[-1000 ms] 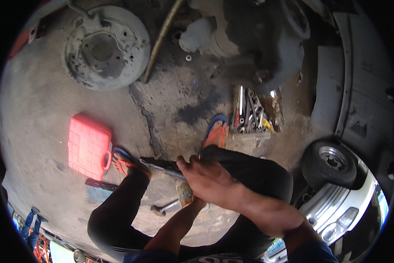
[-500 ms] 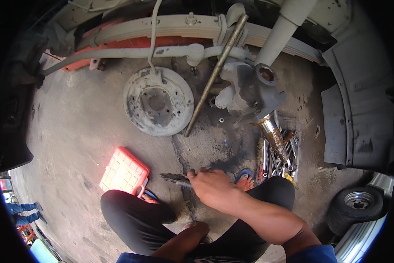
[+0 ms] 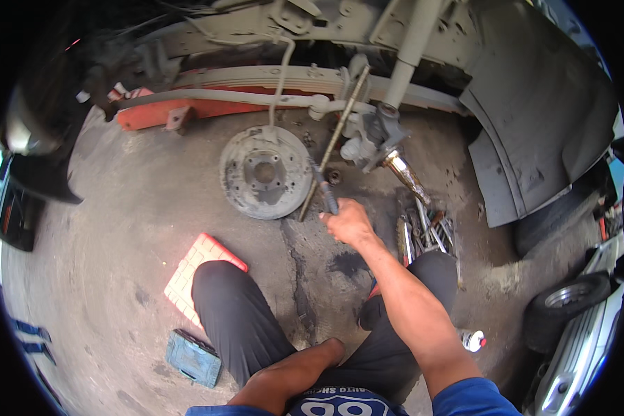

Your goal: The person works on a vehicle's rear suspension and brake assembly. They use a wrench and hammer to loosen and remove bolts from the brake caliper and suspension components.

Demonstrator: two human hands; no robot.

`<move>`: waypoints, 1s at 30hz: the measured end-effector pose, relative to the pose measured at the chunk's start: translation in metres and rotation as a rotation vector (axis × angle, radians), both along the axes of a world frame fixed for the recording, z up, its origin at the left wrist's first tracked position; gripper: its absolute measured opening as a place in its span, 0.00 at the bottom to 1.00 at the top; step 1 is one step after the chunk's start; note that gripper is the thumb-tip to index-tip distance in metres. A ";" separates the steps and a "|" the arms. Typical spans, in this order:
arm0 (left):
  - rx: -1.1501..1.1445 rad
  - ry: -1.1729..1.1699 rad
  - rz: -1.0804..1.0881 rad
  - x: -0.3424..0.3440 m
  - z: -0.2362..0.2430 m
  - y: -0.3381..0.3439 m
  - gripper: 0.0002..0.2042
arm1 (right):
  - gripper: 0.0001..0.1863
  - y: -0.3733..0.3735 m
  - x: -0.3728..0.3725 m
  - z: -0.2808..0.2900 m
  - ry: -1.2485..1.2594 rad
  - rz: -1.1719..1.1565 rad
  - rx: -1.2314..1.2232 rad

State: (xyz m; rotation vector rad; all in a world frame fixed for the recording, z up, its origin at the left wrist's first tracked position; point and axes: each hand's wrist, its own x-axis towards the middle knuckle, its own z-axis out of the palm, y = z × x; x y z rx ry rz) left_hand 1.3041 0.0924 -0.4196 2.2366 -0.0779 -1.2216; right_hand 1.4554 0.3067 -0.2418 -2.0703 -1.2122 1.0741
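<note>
My right hand (image 3: 348, 222) reaches forward, fingers wrapped round a dark-handled hand tool (image 3: 329, 197). Its narrow head points away from me, close to the right rim of a round grey brake backing plate (image 3: 237, 182) and overlapping a long metal rod (image 3: 348, 114) in view. That rod leans from the leaf spring area down toward the floor. Whether the tool touches plate or rod I cannot tell. My left hand (image 3: 332, 350) hangs low between my knees with its fingers hidden. To the right of the plate, a shiny, greasy spindle (image 3: 403, 173) sticks out from the grey steering knuckle (image 3: 387, 128).
Wrenches and other tools (image 3: 430, 234) fill a tray by my right knee. A red plastic case (image 3: 187, 284) and a worn blue case (image 3: 192, 358) lie left. A spray can (image 3: 471, 340) and a wheel (image 3: 568, 301) are at right. Leaf spring (image 3: 256, 80) and dark fender panel (image 3: 534, 139) frame the space.
My right hand has moved forward with the tool, from between my knees toward the backing plate. The view has shifted, and the blue case and spray can now show.
</note>
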 end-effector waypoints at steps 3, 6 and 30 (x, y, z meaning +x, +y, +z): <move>0.029 -0.014 0.385 0.025 0.054 0.038 0.20 | 0.13 0.003 0.003 -0.016 0.494 -0.283 0.023; 0.232 -0.273 0.587 0.024 0.124 0.101 0.21 | 0.12 0.010 0.010 -0.030 0.593 -0.394 0.005; 0.233 -0.291 0.649 0.015 0.196 0.231 0.16 | 0.11 0.135 0.015 -0.086 0.463 -0.440 0.248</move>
